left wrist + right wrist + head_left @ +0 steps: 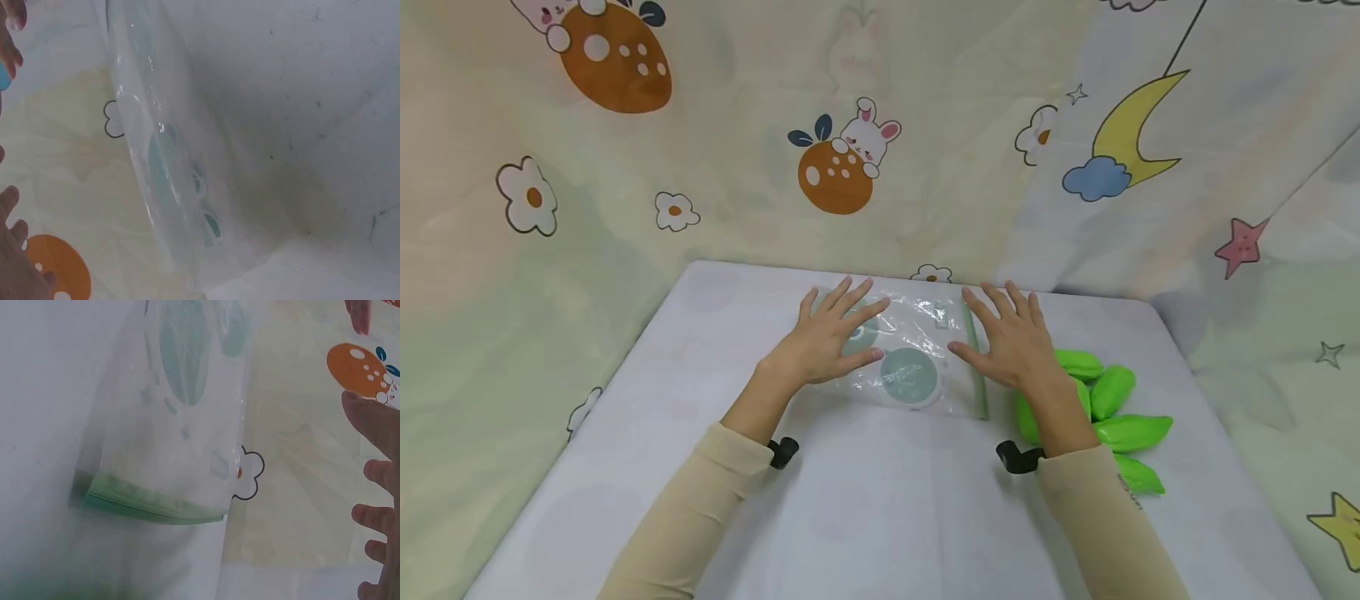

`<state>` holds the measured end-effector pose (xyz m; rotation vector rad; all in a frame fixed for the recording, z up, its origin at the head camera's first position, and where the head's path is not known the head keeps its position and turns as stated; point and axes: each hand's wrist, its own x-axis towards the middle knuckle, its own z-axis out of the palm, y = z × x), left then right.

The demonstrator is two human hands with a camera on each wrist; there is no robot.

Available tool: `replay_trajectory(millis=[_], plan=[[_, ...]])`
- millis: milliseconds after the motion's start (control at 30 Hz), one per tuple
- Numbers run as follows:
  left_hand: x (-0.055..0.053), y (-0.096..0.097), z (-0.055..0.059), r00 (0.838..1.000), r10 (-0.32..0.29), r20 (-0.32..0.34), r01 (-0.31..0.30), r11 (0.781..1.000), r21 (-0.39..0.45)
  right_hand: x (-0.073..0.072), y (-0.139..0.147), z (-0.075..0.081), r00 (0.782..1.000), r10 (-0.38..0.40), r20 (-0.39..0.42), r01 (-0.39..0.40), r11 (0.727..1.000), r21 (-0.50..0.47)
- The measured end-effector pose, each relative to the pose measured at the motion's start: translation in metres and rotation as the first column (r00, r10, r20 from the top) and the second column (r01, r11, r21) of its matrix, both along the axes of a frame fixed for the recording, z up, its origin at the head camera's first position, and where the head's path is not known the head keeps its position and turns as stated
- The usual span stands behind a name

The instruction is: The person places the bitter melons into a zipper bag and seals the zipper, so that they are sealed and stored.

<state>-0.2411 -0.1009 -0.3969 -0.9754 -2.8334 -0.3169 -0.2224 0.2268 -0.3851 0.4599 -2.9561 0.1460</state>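
A clear plastic zip bag [917, 321] with pale green round prints lies flat near the back of the table. Its green zip strip [982, 392] runs down the right end. My left hand [823, 340] is spread over the bag's left part, fingers apart and holding nothing. Over the strip and just right of it, my right hand [1018, 346] is spread the same way, also holding nothing. Both wrist views show the bag [147, 144] [156, 437] apart from the fingers. Under and beside my right wrist lies a pile of glossy bright green, pointed things [1133, 432], partly hidden by the arm.
The table [880, 517] has a white cover. Behind it and at the sides hangs a cloth [737, 125] printed with rabbits, flowers, stars and a moon. Black bands with stubs [1020, 457] sit at both wrists.
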Motion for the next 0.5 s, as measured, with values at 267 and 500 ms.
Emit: replay_trajectory(millis=[267,500], plan=[[-0.001,0.008,-0.007,1.000,-0.017,0.013,0.017,1.000,0.011,-0.002,0.002,-0.002,0.999,0.011,0.049,-0.011,1.000,-0.004],[-0.003,0.018,-0.014,0.999,-0.037,0.031,0.036,0.999,0.023,-0.003,0.009,-0.008,0.996,0.002,0.090,0.005,0.997,-0.077]])
